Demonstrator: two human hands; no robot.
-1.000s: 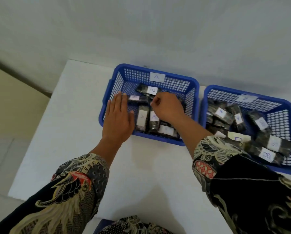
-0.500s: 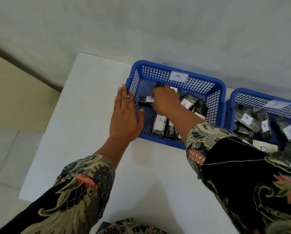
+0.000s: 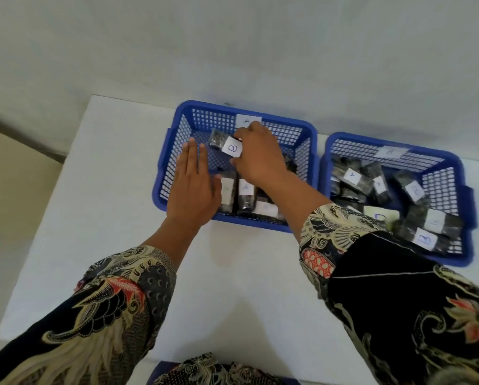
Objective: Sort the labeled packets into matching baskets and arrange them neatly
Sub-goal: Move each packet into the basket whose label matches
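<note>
- Head view: a B packet (image 3: 226, 145) is pinched by the right hand (image 3: 256, 157) above the A basket (image 3: 177, 134), toward its far left corner.
- The left hand (image 3: 194, 187) is laid flat, fingers straight, over that basket's left wall.
- The packet is judged light, crinkly and slippery; it is best gripped at the labelled end.
- The B basket (image 3: 466, 190) sits just right of the A basket.

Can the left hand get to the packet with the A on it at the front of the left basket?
Probably yes. The left hand lies flat and holds nothing, resting over the near left side of the left basket. The A packet lies just beside its thumb, uncovered, so nothing seems to block it.
</note>
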